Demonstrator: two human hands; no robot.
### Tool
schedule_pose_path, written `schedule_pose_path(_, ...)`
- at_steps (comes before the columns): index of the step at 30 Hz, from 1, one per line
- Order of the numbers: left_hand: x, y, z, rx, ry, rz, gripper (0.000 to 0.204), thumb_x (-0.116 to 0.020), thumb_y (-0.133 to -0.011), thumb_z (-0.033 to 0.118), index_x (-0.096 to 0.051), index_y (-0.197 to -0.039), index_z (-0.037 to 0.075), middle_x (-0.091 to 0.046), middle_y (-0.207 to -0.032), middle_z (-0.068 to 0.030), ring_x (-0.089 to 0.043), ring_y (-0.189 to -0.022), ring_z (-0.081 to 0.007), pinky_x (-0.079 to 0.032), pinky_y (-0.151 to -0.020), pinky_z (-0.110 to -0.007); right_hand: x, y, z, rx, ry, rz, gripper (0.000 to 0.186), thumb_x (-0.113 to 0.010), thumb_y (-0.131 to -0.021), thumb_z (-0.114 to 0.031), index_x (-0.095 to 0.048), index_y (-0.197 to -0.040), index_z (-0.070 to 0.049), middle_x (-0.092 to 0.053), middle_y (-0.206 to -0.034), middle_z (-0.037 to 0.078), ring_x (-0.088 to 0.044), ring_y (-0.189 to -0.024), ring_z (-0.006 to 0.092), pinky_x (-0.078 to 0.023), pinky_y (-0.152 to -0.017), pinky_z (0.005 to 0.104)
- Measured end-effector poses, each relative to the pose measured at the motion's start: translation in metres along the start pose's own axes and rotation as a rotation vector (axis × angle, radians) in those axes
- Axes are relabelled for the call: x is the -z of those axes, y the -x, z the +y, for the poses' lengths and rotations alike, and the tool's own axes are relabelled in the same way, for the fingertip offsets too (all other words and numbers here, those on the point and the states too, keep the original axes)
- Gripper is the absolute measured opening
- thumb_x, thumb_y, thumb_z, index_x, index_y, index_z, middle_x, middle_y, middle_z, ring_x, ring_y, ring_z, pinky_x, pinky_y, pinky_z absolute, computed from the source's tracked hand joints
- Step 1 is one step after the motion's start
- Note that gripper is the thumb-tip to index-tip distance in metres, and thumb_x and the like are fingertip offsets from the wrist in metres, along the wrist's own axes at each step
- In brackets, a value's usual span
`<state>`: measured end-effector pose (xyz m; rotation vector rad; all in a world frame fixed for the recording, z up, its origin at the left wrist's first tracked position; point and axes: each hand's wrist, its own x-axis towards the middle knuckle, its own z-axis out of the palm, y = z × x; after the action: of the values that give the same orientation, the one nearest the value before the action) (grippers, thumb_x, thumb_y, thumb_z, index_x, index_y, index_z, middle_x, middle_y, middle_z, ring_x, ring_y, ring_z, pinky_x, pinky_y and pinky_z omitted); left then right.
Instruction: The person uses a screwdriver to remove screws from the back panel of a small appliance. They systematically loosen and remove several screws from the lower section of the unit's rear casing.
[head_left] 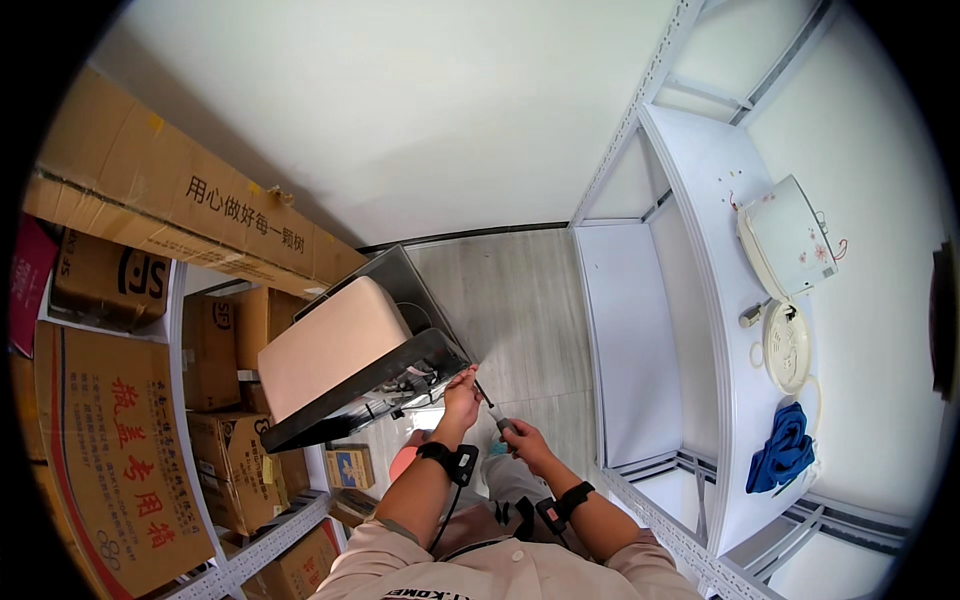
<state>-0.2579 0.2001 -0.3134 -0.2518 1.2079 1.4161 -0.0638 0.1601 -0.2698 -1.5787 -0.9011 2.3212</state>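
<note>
A bulky appliance with a pale pink, rounded box-shaped body (330, 345) and a black open-sided panel (310, 425) leans in front of me on the left. Wires and small parts (415, 378) show inside the panel. At its right corner is my left hand (461, 400), fingers pinched together; what lies between them is too small to tell. My right hand (528, 448) grips the handle of a screwdriver (503, 423), whose shaft points up and left toward that same corner. Whether its tip touches anything cannot be told.
Cardboard boxes (115, 440) fill the shelving on the left, and a long carton (200, 190) lies above. On the right, a white shelf (690, 190) holds a white flowered appliance housing (790, 240), a cream round part (787, 348) and a blue cloth (780, 450). A red-orange round thing (402, 464) is near my legs.
</note>
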Motion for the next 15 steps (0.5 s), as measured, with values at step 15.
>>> schedule_pose_path(15,0.003,-0.002,-0.011,-0.122,-0.468,0.236,0.024,-0.069,-0.092,0.028,-0.064,-0.085,0.006,-0.062,-0.072,-0.0003,-0.050,-0.056,-0.0106,-0.040,-0.049,-0.027,-0.005,-0.007,-0.008,0.050,0.137,-0.018,0.033,-0.068,-0.090,-0.026,-0.057,-0.115,-0.009,-0.063,-0.099,0.005,-0.059,-0.083,0.0140,-0.049,-0.074,0.0313)
